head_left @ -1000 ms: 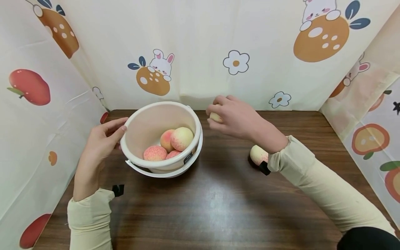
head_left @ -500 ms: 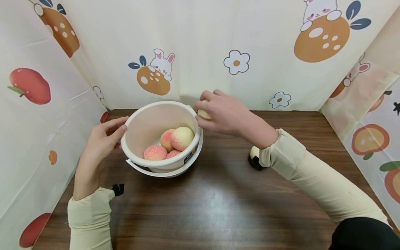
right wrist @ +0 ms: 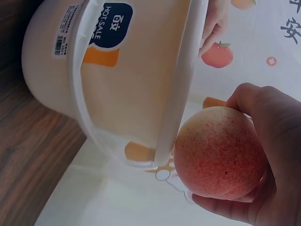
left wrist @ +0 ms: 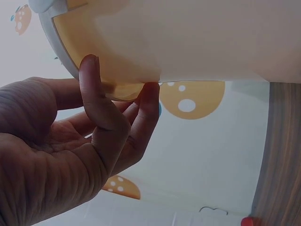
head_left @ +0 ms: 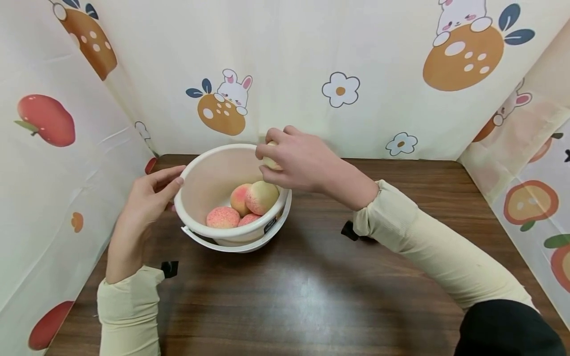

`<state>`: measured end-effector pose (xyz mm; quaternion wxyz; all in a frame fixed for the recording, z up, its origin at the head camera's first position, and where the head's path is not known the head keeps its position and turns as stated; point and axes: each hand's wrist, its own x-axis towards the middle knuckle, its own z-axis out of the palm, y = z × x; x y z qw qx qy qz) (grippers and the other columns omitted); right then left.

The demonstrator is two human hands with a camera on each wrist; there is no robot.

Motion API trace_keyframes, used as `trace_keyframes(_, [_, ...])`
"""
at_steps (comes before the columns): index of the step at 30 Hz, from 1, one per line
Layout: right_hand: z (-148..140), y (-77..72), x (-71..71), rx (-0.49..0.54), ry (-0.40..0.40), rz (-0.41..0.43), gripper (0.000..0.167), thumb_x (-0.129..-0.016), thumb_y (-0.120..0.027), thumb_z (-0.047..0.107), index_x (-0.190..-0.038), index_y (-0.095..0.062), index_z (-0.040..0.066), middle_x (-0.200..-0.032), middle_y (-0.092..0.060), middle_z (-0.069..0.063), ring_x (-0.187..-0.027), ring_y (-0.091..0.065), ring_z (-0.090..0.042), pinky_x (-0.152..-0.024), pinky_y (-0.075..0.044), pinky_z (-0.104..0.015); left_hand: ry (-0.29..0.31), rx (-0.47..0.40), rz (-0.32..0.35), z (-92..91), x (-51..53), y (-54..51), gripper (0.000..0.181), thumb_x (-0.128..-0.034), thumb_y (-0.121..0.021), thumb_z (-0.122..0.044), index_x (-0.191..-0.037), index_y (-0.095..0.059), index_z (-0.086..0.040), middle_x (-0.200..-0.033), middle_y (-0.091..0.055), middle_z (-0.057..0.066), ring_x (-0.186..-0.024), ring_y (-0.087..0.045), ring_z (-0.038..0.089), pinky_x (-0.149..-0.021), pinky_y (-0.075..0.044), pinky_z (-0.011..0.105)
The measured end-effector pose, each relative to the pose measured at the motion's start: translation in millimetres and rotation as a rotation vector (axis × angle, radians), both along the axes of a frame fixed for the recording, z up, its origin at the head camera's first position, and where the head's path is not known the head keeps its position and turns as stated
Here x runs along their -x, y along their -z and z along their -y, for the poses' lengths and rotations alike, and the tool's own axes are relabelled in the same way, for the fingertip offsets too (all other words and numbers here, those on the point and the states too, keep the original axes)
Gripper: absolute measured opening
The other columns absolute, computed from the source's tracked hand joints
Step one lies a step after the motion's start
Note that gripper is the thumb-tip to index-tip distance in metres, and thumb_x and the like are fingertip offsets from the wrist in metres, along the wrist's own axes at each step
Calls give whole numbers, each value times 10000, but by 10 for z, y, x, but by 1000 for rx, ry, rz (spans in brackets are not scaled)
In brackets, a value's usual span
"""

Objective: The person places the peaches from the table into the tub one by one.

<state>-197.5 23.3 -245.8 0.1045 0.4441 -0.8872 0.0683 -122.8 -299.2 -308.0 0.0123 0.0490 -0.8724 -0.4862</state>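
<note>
The left hand (head_left: 149, 198), fingers bent, pinches the white bucket (head_left: 202, 183) by its rim, seemingly to steady it. Between the hands, four visible peaches (head_left: 261, 199) lie inside. Beyond them, the right hand (head_left: 307, 160) curls round another peach (right wrist: 220, 153) at the opposite rim, apparently for a secure hold; it looks round, cream blushing into speckled pink. Behind both hands hangs a patterned curtain (head_left: 289, 44).

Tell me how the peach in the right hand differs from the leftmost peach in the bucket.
Support: the held peach is gripped by the right hand, while the leftmost peach lies in the bucket.
Height: the held peach is up by the bucket's rim; the leftmost peach sits low inside.
Color: the held peach shows cream and red, the leftmost peach mostly pink.
Both are rounded and speckled.
</note>
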Motion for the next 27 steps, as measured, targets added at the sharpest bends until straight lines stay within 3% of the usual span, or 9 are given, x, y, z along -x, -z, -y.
trace_keyframes(4, [113, -8, 1, -17, -21, 22, 250, -989, -557, 318, -1166, -715, 240, -1214, -633, -40, -988, -561, -285, -679, -522, -389, -3, 22, 2, 0, -2, -34, 504, -1080, -568, -302, -1528, -528, -74, -1151, -614, 18, -665, -630, 47, -600, -611, 246])
trace_keyframes(11, [333, 85, -10, -37, -84, 18, 260, -1000, -566, 327, -1196, -704, 226, -1205, -629, -52, -1006, -556, -285, -727, -525, -384, 23, 8, -17, 24, -15, -30, 488, -1071, -584, -230, -1506, -536, -14, -948, -621, -240, -621, -624, 28, -581, -598, 225])
trace_keyframes(19, [572, 208, -5, -63, -126, 39, 252, -1005, -566, 324, -1206, -680, 224, -1210, -610, -37, -1005, -553, -285, -702, -538, -393, 18, 6, -12, 19, -15, -17, 491, -1076, -576, -235, -1511, -528, -14, -947, -608, -233, -613, -615, 38, -572, -587, 214])
trace_keyframes(27, [804, 314, 14, -115, -212, 16, 229, -1012, -575, 288, -1191, -683, 196, -1130, -611, -29, -1002, -567, -271, -939, -482, -355, 17, 46, -32, 19, 0, -9, 479, -1075, -581, -254, -1498, -552, -31, -938, -615, -230, -622, -613, 41, -561, -581, 226])
